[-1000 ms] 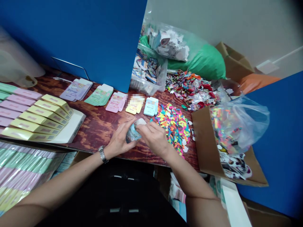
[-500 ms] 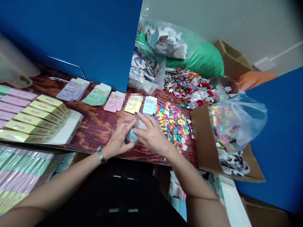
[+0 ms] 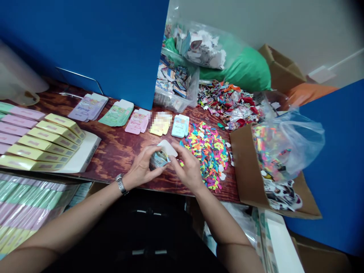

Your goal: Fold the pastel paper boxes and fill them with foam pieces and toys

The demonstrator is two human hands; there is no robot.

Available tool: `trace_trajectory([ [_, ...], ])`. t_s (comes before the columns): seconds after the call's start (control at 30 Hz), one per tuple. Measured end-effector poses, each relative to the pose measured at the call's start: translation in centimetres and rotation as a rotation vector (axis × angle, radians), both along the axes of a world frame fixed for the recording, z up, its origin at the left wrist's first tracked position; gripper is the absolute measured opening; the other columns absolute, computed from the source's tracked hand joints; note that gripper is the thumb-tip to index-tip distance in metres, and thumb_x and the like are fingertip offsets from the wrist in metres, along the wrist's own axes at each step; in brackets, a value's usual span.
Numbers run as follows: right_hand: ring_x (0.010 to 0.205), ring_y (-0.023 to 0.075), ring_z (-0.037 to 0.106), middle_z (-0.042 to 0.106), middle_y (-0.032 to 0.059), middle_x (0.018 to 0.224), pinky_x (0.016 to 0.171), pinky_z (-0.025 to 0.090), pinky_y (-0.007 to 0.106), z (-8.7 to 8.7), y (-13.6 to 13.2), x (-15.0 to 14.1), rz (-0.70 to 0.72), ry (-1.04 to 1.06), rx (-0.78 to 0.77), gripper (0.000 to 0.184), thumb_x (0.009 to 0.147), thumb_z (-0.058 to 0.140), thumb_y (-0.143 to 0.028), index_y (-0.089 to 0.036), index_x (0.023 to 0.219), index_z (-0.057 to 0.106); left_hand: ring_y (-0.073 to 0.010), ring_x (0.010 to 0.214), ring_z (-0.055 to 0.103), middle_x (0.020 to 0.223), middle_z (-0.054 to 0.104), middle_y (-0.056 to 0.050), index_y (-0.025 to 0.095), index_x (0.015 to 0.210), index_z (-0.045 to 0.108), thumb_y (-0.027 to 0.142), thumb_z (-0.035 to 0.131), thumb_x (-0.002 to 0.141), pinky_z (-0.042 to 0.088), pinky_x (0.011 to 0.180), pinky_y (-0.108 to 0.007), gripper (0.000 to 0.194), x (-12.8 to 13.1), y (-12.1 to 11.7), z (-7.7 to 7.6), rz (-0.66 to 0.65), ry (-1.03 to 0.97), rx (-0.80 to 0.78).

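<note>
A small light blue cardboard box with a raised white flap is tilted above the wooden tabletop. My left hand is closed around its left side, thumb below and fingers above. My right hand is at the box's open right end, thumb and fingers bent onto the edge by the flap. A yellow bit shows among the right fingers; I cannot tell if it is held or lies behind. Close by on the right spreads a pile of small colourful pieces.
Flat printed packs lie in a row behind my hands: purple, green, pink, yellow and blue. Yellow boxes stand in rows at left. A cardboard carton borders the right side; a blue panel rises behind.
My right hand has moved slightly right and down, off the top of the box. The white flap and the box's open end now show.
</note>
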State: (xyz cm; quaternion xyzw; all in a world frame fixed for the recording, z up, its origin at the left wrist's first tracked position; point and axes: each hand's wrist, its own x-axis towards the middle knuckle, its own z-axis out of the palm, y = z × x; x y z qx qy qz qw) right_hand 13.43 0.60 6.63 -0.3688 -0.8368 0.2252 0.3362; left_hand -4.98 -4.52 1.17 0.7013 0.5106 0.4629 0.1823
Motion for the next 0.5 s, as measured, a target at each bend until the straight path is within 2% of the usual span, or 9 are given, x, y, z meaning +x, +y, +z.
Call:
trace_trajectory([
  [0.1,0.105,0.0165,0.068,0.072,0.0061,0.113,0.092,0.056,0.031,0.4,-0.2,-0.3,0.06,0.069,-0.029,0.027,0.097,0.051,-0.021,-0.024,0.121,0.064,-0.0265,0.123,0.056,0.141,0.049,-0.014,0.025,0.152,0.02,0.029,0.069,0.084,0.048,0.102,-0.041,0.084,0.0,-0.2,0.0,0.036,0.023,-0.021],
  [0.2,0.101,0.016,0.068,0.073,0.006,0.105,0.091,0.056,0.03,1.1,0.0,-0.6,0.12,0.111,-0.112,0.018,0.096,0.054,-0.022,-0.021,0.107,0.069,-0.0273,0.126,0.053,0.144,0.046,-0.015,0.025,0.155,0.016,0.028,0.066,0.086,0.046,0.105,-0.042,0.085,0.1,-0.3,0.4,0.039,0.063,-0.054],
  [0.3,0.096,0.0154,0.068,0.072,0.006,0.103,0.081,0.058,0.027,1.4,0.1,-0.9,0.067,0.109,-0.205,0.018,0.095,0.056,-0.024,-0.02,0.109,0.067,-0.0271,0.122,0.054,0.139,0.049,-0.015,0.025,0.156,0.014,0.028,0.063,0.087,0.048,0.101,-0.041,0.085,0.1,-0.3,0.8,0.028,0.089,-0.09],
  [0.37,0.096,0.0155,0.068,0.071,0.0064,0.105,0.081,0.058,0.027,1.4,0.2,-1.0,0.043,0.075,-0.192,0.022,0.094,0.056,-0.023,-0.02,0.114,0.066,-0.0267,0.117,0.056,0.134,0.052,-0.015,0.025,0.157,0.01,0.027,0.062,0.088,0.049,0.098,-0.04,0.087,0.1,-0.3,0.8,0.031,0.103,-0.09],
  [0.5,0.1,0.0176,0.066,0.07,0.0074,0.106,0.092,0.054,0.031,1.6,0.3,-1.2,0.074,-0.047,-0.074,0.028,0.091,0.054,-0.013,-0.02,0.115,0.067,-0.0263,0.11,0.056,0.126,0.054,-0.014,0.025,0.158,0.003,0.03,0.06,0.089,0.051,0.093,-0.04,0.089,0.1,-0.3,0.6,0.048,0.155,-0.06],
])
